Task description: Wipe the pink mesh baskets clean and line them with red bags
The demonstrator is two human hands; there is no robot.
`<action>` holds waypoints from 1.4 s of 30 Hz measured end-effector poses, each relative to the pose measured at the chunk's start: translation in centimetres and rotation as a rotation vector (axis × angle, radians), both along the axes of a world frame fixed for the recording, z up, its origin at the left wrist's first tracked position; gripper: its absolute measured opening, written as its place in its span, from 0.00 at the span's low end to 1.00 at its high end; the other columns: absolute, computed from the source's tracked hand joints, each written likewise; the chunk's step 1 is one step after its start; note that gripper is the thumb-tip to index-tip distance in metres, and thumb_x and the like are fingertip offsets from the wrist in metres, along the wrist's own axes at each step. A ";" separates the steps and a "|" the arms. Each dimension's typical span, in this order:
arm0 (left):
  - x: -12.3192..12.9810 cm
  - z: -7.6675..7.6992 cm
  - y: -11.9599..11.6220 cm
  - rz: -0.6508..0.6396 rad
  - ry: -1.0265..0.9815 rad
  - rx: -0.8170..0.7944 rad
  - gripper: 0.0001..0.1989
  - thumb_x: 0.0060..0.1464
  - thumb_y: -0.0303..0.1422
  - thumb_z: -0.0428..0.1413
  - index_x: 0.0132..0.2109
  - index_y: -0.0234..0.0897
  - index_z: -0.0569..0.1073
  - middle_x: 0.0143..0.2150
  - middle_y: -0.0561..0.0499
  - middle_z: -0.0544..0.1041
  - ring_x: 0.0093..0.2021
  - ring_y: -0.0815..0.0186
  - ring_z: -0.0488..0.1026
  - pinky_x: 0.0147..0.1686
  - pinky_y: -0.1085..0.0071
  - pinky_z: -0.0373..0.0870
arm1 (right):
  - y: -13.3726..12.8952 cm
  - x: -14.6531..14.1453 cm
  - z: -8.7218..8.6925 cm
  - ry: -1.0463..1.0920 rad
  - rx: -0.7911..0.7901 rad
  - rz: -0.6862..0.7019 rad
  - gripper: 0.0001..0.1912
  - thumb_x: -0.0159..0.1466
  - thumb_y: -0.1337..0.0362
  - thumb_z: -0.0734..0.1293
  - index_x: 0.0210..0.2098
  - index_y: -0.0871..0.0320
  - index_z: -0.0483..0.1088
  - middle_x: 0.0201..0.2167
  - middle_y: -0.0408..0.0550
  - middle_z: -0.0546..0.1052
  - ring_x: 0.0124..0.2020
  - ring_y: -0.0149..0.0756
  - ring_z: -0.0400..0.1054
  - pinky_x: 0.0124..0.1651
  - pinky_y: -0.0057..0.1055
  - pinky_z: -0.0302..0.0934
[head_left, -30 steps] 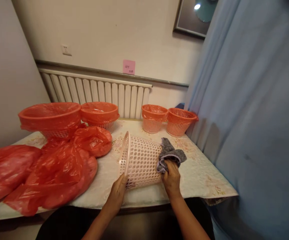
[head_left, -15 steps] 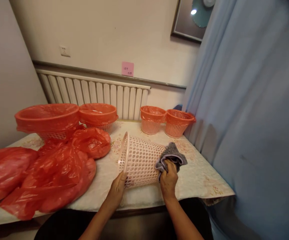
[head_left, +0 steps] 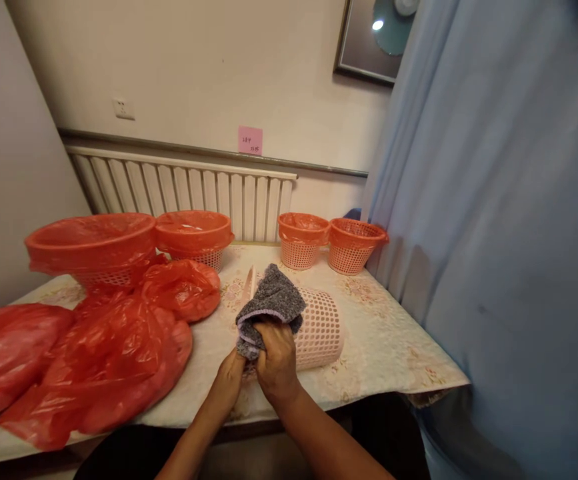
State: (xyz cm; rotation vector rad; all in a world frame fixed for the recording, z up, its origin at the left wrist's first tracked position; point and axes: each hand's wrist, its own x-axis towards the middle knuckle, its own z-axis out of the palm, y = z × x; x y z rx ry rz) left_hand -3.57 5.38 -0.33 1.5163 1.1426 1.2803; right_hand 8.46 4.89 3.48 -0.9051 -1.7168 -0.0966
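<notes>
A pale pink perforated plastic wastebasket [head_left: 321, 330] lies on its side on the table, its wide rim facing left. My right hand [head_left: 277, 357] is closed on a bunched grey cloth [head_left: 275, 297] with a light purple edge, which lies against the basket near its rim and covers much of that end. My left hand [head_left: 229, 377] is at the near side of the rim, right beside the cloth. Its fingertips are partly hidden, but it appears to grip the basket's edge.
Red plastic bags [head_left: 119, 353] spread over the table's left side. Behind them stand red-lined baskets [head_left: 91, 243], and two smaller lined baskets [head_left: 301, 243] stand at the back right. A blue curtain [head_left: 489, 233] hangs along the right edge; a radiator [head_left: 193, 187] is behind the table [head_left: 393, 360].
My right hand has moved the cloth left, from the basket's base end to near its rim, close to my left hand. The left hand stays at the rim.
</notes>
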 end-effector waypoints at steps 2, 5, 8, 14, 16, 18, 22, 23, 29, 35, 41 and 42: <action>-0.1 -0.2 -0.1 -0.005 -0.020 -0.020 0.29 0.56 0.52 0.44 0.42 0.31 0.75 0.43 0.42 0.79 0.49 0.51 0.73 0.55 0.53 0.64 | 0.1 0.2 -0.2 -0.024 0.021 -0.014 0.24 0.56 0.77 0.53 0.47 0.60 0.69 0.44 0.52 0.74 0.47 0.41 0.65 0.50 0.39 0.58; -0.2 -0.8 -0.5 -0.027 -0.055 -0.046 0.32 0.56 0.55 0.44 0.48 0.30 0.74 0.47 0.41 0.78 0.54 0.50 0.70 0.59 0.52 0.59 | 0.3 0.5 -0.6 -0.048 0.025 -0.031 0.23 0.57 0.77 0.53 0.47 0.61 0.69 0.43 0.53 0.75 0.46 0.41 0.65 0.49 0.39 0.58; -0.5 -1.5 -0.8 -0.045 -0.057 -0.063 0.33 0.56 0.56 0.44 0.50 0.30 0.73 0.50 0.42 0.77 0.55 0.52 0.70 0.59 0.55 0.59 | 0.5 0.6 -0.5 -0.070 0.018 -0.039 0.24 0.56 0.77 0.53 0.48 0.61 0.69 0.43 0.52 0.74 0.46 0.41 0.65 0.50 0.40 0.58; -0.6 -1.2 -0.7 -0.028 -0.002 -0.044 0.31 0.58 0.53 0.42 0.48 0.31 0.73 0.49 0.43 0.77 0.52 0.54 0.71 0.59 0.57 0.59 | 1.1 1.9 -0.5 -0.133 -0.012 -0.066 0.27 0.53 0.79 0.53 0.48 0.60 0.69 0.42 0.52 0.74 0.46 0.42 0.64 0.50 0.40 0.58; -0.4 -0.7 -0.6 -0.017 0.016 -0.048 0.30 0.59 0.52 0.42 0.48 0.31 0.73 0.48 0.43 0.78 0.51 0.55 0.71 0.59 0.58 0.60 | 1.4 3.0 -1.0 -0.150 -0.033 -0.103 0.27 0.53 0.79 0.53 0.48 0.59 0.69 0.42 0.52 0.74 0.46 0.42 0.65 0.49 0.39 0.59; -0.3 -0.3 -0.6 -0.014 0.019 -0.055 0.29 0.59 0.52 0.42 0.48 0.32 0.73 0.48 0.44 0.78 0.51 0.56 0.72 0.58 0.60 0.61 | 1.8 4.5 -1.7 -0.155 -0.038 -0.156 0.26 0.53 0.79 0.54 0.47 0.59 0.70 0.41 0.52 0.74 0.44 0.42 0.65 0.48 0.39 0.60; -0.1 -0.2 -0.4 -0.008 -0.009 -0.049 0.28 0.59 0.52 0.43 0.49 0.33 0.73 0.51 0.45 0.77 0.55 0.56 0.69 0.61 0.60 0.57 | 2.4 8.2 -3.6 -0.152 -0.039 -0.267 0.23 0.56 0.77 0.55 0.47 0.61 0.70 0.41 0.54 0.75 0.45 0.43 0.65 0.48 0.40 0.60; -0.1 -0.2 -0.4 -0.010 -0.016 -0.048 0.28 0.59 0.51 0.43 0.50 0.33 0.73 0.52 0.45 0.77 0.56 0.56 0.69 0.62 0.59 0.56 | 2.5 9.2 -4.1 -0.148 -0.038 -0.290 0.22 0.57 0.77 0.55 0.47 0.62 0.69 0.42 0.54 0.75 0.45 0.43 0.65 0.48 0.41 0.60; 0.0 -0.6 -0.2 -0.035 -0.020 -0.030 0.28 0.61 0.49 0.41 0.53 0.32 0.71 0.55 0.45 0.74 0.57 0.57 0.67 0.63 0.59 0.54 | 2.7 13.9 -6.1 -0.049 -0.027 -0.387 0.23 0.56 0.76 0.55 0.48 0.60 0.68 0.43 0.53 0.74 0.48 0.43 0.64 0.52 0.45 0.60; 0.2 -0.7 -0.2 -0.014 0.009 -0.026 0.30 0.59 0.53 0.41 0.48 0.33 0.73 0.51 0.44 0.76 0.55 0.57 0.69 0.61 0.62 0.57 | 2.7 14.7 -6.2 0.156 -0.067 -0.488 0.20 0.57 0.74 0.55 0.45 0.60 0.69 0.44 0.55 0.73 0.49 0.43 0.64 0.54 0.45 0.58; 0.9 0.0 -0.2 0.057 0.027 0.010 0.26 0.60 0.50 0.40 0.39 0.34 0.73 0.41 0.45 0.79 0.43 0.58 0.73 0.51 0.63 0.66 | 2.2 10.3 -4.4 0.203 -0.103 -0.425 0.20 0.55 0.75 0.55 0.43 0.60 0.71 0.42 0.54 0.74 0.47 0.43 0.64 0.53 0.43 0.58; 1.0 0.2 -0.2 0.066 0.029 0.011 0.26 0.60 0.50 0.41 0.37 0.34 0.73 0.38 0.46 0.79 0.41 0.58 0.73 0.48 0.63 0.68 | 2.0 9.1 -3.9 0.180 -0.104 -0.369 0.21 0.55 0.75 0.55 0.43 0.59 0.71 0.42 0.53 0.75 0.47 0.43 0.64 0.52 0.43 0.58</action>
